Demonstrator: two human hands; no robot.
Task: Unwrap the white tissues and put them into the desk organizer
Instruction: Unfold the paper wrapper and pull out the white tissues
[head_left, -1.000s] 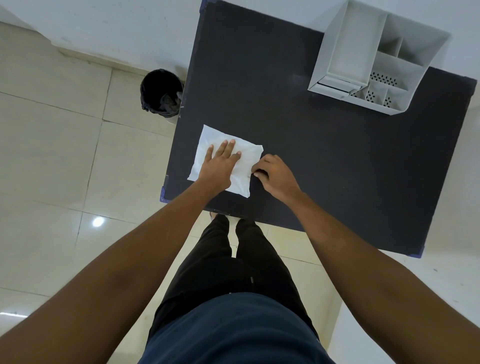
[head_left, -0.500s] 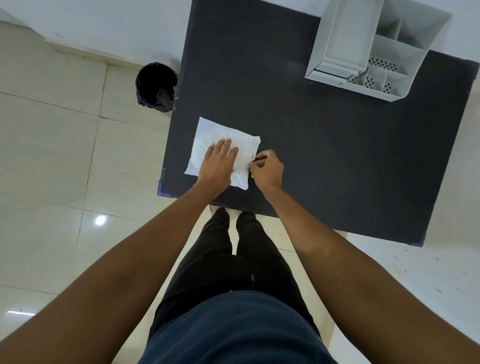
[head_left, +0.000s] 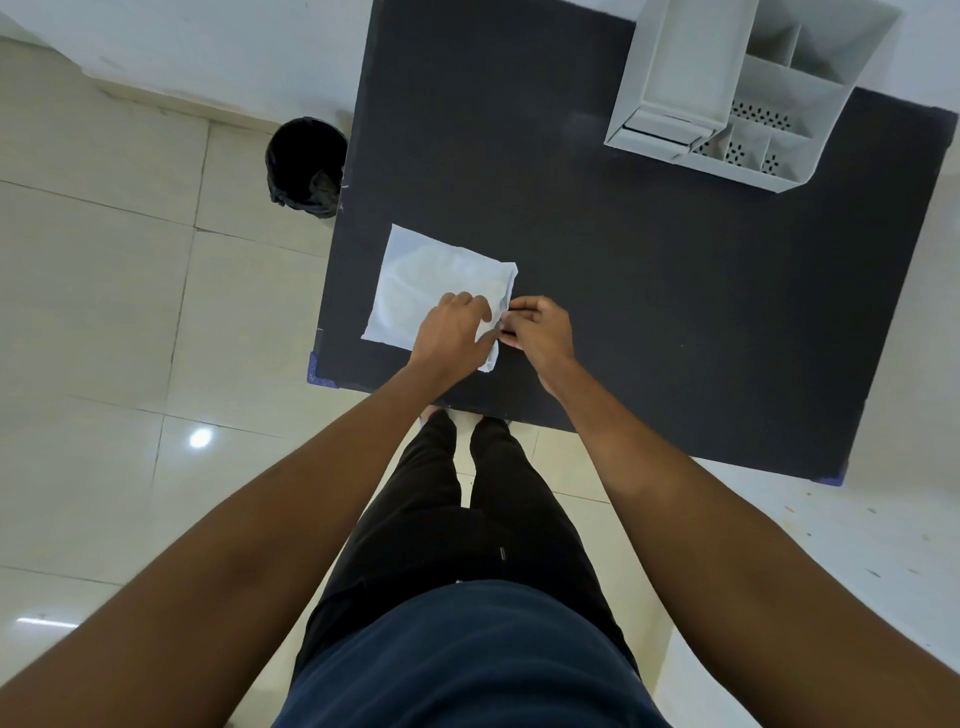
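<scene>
A flat white tissue pack (head_left: 426, 280) in clear wrap lies near the front left corner of the black table (head_left: 649, 291). My left hand (head_left: 451, 335) rests on the pack's near right part, fingers curled and pinching the wrap at its right edge. My right hand (head_left: 540, 332) meets it from the right, fingertips pinched on the same edge of the wrap. The grey desk organizer (head_left: 737, 88) with several compartments stands at the table's far right, well away from both hands.
A black bin (head_left: 306, 163) lined with a dark bag stands on the tiled floor beside the table's left edge. My legs are at the table's front edge. A white wall runs behind the table.
My left hand has gone from lying flat on the pack to curling at its right edge. My right hand has closed in and now pinches the wrap there.
</scene>
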